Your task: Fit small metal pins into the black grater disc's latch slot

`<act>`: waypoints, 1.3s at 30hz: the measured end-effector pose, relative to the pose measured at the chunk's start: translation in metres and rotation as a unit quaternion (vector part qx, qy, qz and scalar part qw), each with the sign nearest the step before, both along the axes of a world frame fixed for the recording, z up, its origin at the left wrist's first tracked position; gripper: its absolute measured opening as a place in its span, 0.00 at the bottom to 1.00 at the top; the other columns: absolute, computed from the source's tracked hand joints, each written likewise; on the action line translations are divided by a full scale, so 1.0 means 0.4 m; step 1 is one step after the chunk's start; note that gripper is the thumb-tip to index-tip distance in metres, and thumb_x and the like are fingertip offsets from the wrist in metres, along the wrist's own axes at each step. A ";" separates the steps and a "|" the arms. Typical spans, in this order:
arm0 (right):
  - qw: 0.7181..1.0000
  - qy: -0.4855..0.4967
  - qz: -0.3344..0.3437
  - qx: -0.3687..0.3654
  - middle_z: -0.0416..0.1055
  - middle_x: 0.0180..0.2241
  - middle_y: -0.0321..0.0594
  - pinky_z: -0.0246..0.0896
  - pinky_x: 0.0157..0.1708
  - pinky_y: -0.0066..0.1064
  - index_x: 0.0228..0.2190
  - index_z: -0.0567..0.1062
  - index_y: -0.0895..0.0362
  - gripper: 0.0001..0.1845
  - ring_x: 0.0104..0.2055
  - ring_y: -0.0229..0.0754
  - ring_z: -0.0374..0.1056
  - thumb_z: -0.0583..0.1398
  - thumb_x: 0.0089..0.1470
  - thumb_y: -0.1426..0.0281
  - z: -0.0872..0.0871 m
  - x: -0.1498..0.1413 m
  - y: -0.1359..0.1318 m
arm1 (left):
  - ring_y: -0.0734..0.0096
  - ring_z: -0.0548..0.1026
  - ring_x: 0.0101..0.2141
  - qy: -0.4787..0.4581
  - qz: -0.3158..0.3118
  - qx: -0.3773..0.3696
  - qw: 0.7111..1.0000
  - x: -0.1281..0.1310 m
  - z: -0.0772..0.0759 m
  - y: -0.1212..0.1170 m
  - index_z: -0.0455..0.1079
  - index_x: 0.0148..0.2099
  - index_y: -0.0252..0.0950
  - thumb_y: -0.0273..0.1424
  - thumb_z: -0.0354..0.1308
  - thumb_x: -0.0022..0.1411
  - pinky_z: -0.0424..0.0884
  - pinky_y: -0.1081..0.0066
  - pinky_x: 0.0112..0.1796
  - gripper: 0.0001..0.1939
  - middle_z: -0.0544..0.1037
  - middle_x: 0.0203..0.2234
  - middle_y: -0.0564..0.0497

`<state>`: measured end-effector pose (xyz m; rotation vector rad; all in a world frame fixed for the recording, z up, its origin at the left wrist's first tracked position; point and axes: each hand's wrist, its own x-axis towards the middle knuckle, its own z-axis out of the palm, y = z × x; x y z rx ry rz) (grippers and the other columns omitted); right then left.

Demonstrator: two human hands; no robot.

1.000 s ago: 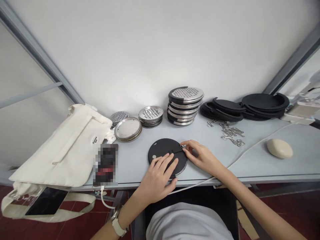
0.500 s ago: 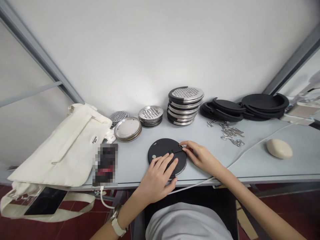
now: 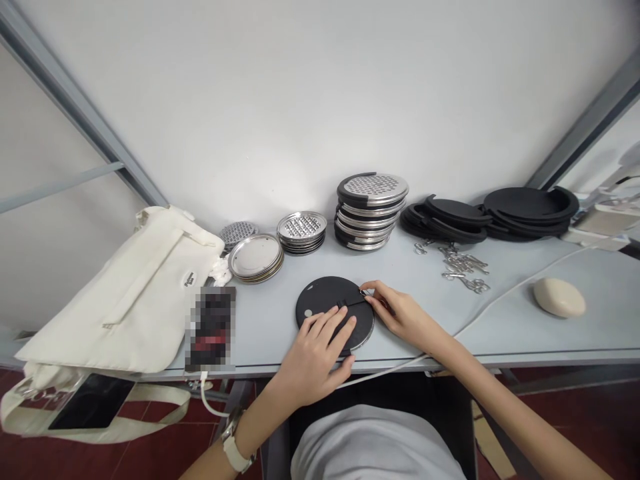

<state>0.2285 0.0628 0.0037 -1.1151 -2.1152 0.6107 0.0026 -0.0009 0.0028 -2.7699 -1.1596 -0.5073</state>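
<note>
A round black disc (image 3: 320, 293) lies flat near the table's front edge, with a metal rim showing at its lower right and a small pale dot on its left. Fingers spread, my left hand (image 3: 317, 357) presses down on its lower half and covers part of it. At the disc's upper right edge, my right hand (image 3: 395, 310) pinches a small shiny metal clasp (image 3: 363, 293) between thumb and forefinger; the fingertips partly hide it. Similar loose metal clasps (image 3: 465, 263) lie in a pile beyond my right hand.
Behind stand a tall stack of round graters with black rims (image 3: 367, 213), a stack of metal grater discs (image 3: 301, 230), plain metal discs (image 3: 256, 259) and black holders (image 3: 530, 210). A white bag (image 3: 115, 300) and a blurred phone (image 3: 210, 330) are left; a cream mouse (image 3: 559, 297) and white cable (image 3: 493, 300) right.
</note>
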 end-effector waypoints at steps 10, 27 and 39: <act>1.000 -0.018 -0.003 -0.003 0.74 0.28 0.40 0.64 0.28 0.31 0.47 0.65 0.56 0.12 0.27 0.43 0.72 0.48 0.65 0.69 -0.005 -0.001 0.000 | 0.58 0.55 0.63 -0.003 0.000 -0.014 1.000 0.000 -0.003 0.001 0.55 0.67 0.32 0.34 0.48 0.68 0.55 0.57 0.59 0.28 0.56 0.65 0.43; 1.000 -0.020 0.006 -0.017 0.72 0.26 0.37 0.62 0.26 0.29 0.47 0.63 0.56 0.11 0.25 0.43 0.71 0.48 0.65 0.68 0.000 0.000 -0.004 | 0.58 0.56 0.63 -0.004 -0.001 -0.012 1.000 0.000 0.001 0.000 0.55 0.67 0.32 0.34 0.49 0.67 0.56 0.58 0.58 0.27 0.58 0.64 0.43; 0.998 -0.030 0.012 -0.045 0.71 0.25 0.36 0.60 0.28 0.28 0.49 0.61 0.57 0.13 0.24 0.41 0.68 0.48 0.65 0.67 0.001 0.004 -0.009 | 0.58 0.55 0.63 -0.003 -0.002 -0.013 1.000 -0.002 -0.001 0.000 0.55 0.67 0.32 0.34 0.48 0.68 0.56 0.57 0.58 0.27 0.57 0.64 0.43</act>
